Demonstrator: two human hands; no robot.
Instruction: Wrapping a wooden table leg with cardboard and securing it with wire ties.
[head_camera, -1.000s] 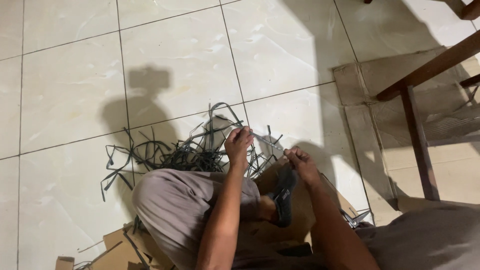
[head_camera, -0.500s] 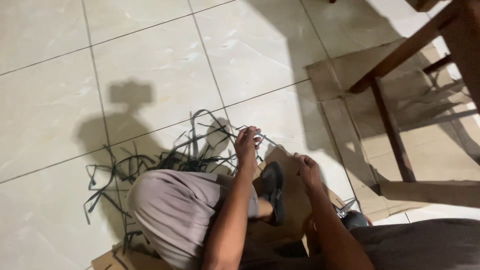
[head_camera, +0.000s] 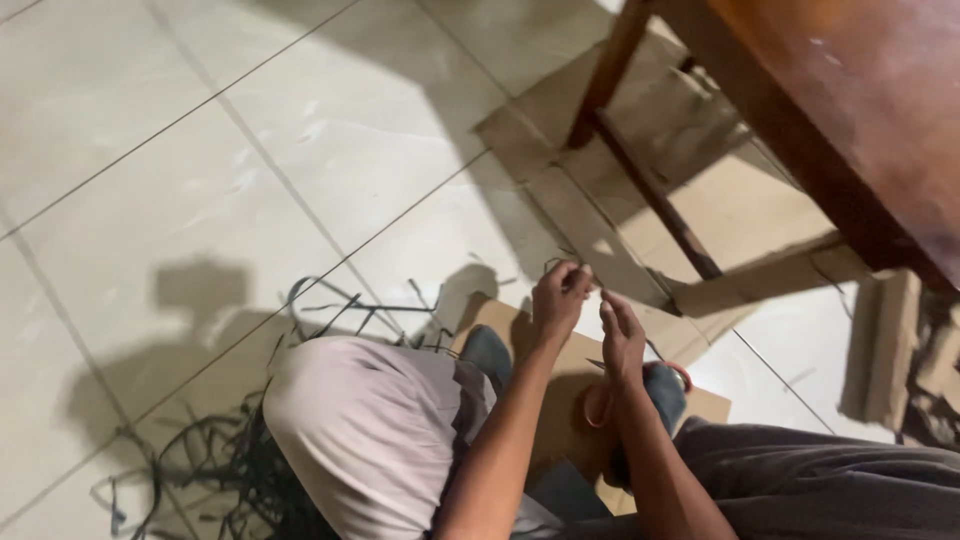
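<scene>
- Wooden table (head_camera: 850, 110): cut off by top and right edges.
- Thin strip btwn left hand (head_camera: 560, 298) and right hand (head_camera: 622, 335): too small, blurred.
- Scissors (head_camera: 640, 385): mostly hidden behind right forearm.
- Dark strips (head_camera: 225, 460): cut off at bottom edge.

You have a wooden table (head_camera: 850, 110) above flattened cardboard (head_camera: 740, 215), and red-handled scissors (head_camera: 672, 372) by your knee.

I see glossy, smooth ceramic floor tiles (head_camera: 300, 130) catching the light, with matt brown cardboard (head_camera: 560, 390) laid flat over them. A pile of thin dark strips (head_camera: 220, 460), plastic by their look, has a dull sheen. My trousers (head_camera: 370, 430) are soft, matt grey cloth. The table (head_camera: 850, 100) is dark wood, its top polished and faintly shiny, its legs duller.
</scene>
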